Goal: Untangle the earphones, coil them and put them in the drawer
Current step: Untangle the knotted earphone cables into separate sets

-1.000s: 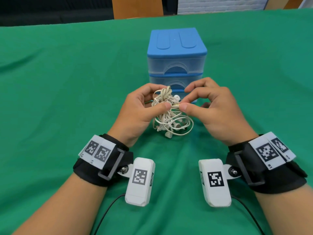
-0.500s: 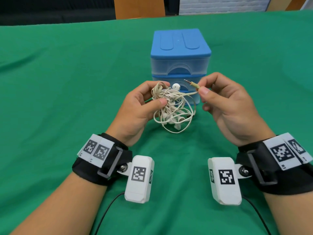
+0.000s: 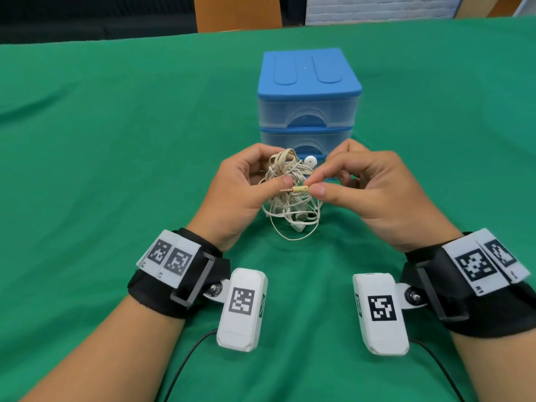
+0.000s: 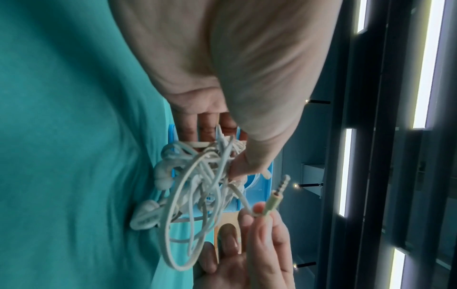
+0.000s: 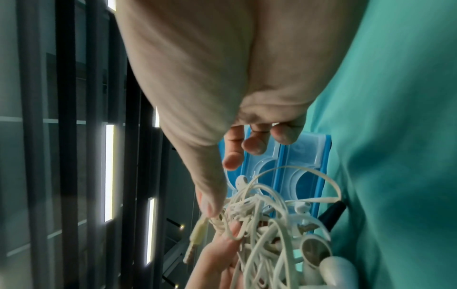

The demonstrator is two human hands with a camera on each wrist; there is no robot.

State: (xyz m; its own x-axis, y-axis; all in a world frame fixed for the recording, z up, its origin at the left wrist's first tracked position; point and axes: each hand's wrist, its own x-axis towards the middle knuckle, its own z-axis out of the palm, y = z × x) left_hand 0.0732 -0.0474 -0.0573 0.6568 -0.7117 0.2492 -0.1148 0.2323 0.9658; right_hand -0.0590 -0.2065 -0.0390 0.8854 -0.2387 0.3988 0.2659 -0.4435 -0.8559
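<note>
A tangled bundle of cream-white earphones [image 3: 291, 195] hangs just above the green cloth, in front of the blue drawer unit [image 3: 309, 94]. My left hand [image 3: 246, 187] grips the top of the tangle [image 4: 197, 187] between thumb and fingers. My right hand [image 3: 356, 187] pinches the beige jack plug [image 3: 298, 189] between thumb and forefinger; its metal tip points left toward my left thumb. The plug [image 4: 273, 200] also shows in the left wrist view, and the plug [image 5: 197, 236] in the right wrist view. An earbud [image 3: 311, 161] sticks up behind the tangle. Both drawers look closed.
The green cloth [image 3: 116, 169] covers the whole table around the drawer unit. Black cables [image 3: 185, 364] run from the wrist cameras toward me. A wooden panel [image 3: 237, 13] and a dark wall lie beyond the far edge.
My right hand has brought the jack plug down and left from beside the drawers to the front of the tangle, near my left thumb. My left hand keeps its grip.
</note>
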